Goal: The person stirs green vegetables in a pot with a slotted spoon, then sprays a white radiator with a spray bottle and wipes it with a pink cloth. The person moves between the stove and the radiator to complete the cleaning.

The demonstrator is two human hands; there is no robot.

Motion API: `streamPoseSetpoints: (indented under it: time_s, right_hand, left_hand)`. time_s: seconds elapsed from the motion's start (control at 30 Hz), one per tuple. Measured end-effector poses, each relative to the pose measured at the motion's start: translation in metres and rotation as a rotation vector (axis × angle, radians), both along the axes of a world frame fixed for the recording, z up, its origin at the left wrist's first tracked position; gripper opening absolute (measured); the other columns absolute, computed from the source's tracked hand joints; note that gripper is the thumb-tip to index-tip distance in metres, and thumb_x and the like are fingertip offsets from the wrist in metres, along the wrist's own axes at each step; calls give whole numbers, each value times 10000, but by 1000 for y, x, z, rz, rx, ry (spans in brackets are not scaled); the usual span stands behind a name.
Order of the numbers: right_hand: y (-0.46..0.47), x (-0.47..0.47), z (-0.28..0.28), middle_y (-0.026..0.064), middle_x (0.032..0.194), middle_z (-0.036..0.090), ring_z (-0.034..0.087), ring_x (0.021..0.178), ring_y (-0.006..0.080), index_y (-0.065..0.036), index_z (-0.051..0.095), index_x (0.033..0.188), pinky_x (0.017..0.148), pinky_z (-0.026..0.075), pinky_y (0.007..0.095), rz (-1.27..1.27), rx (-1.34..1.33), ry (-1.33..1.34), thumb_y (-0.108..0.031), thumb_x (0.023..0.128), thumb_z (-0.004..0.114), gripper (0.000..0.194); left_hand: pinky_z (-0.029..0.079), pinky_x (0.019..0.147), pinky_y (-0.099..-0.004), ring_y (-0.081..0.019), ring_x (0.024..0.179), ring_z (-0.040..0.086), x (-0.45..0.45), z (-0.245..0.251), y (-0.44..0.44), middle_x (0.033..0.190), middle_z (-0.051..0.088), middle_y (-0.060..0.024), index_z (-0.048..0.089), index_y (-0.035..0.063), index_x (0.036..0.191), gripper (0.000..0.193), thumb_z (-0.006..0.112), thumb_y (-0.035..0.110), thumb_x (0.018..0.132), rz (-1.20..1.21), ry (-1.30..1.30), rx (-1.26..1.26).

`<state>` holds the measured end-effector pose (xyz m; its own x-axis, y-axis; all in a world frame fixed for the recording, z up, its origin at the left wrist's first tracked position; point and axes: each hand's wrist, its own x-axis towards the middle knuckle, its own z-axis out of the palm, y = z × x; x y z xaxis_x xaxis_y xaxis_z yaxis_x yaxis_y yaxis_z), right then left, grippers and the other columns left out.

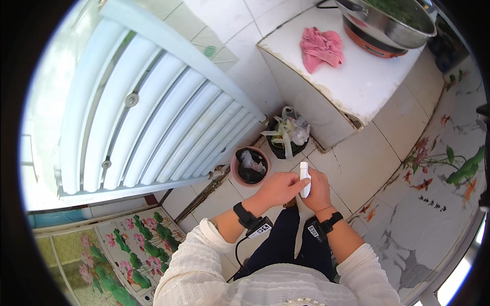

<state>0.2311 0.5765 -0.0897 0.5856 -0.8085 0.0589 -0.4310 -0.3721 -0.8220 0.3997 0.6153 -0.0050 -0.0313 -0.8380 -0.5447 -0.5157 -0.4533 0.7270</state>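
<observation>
Close together in front of my body, my left hand [279, 188] and my right hand [320, 190] hold a small white plastic handheld object [305, 191]. Its squared end points away from me. The left thumb presses on its face, while the right fingers wrap its far side. I cannot tell exactly what the object is. Beyond the hands, on the tiled floor, stands a pink bin [233, 173] lined with a black bag. Beside it is a dark bin [276, 152] heaped with pale vegetable scraps and a clear plastic bag [300, 132].
A white radiator [180, 118] fills the left side. At the upper right, a white-topped counter [356, 86] bears a crumpled pink cloth [320, 49] and a steel pot [405, 32] of greens on an orange-sided electric cooker [373, 48]. A flower-and-fish patterned surface [432, 214] lies right.
</observation>
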Motion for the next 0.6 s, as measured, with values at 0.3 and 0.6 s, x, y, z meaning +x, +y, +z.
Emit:
streamPoseSetpoints:
  time_s: [0.3, 0.6]
  right_hand:
    - [16, 72, 121, 115, 936, 572, 574, 879, 339, -17, 591, 1164, 772, 490, 401, 196, 117, -442, -237, 855, 848, 458]
    - [17, 151, 239, 109, 1027, 586, 602, 895, 272, -29, 618, 1113, 802, 506, 374, 329, 116, -668, -143, 889, 786, 303]
  left_hand:
    - [481, 643, -273, -116, 681, 572, 91, 15, 130, 743, 604, -28, 677, 17, 959, 511, 439, 441, 1117, 814, 180, -211]
    - [501, 601, -307, -161, 617, 614, 96, 2, 344, 739, 653, -71, 684, 0, 964, 560, 453, 494, 1085, 1205, -32, -19]
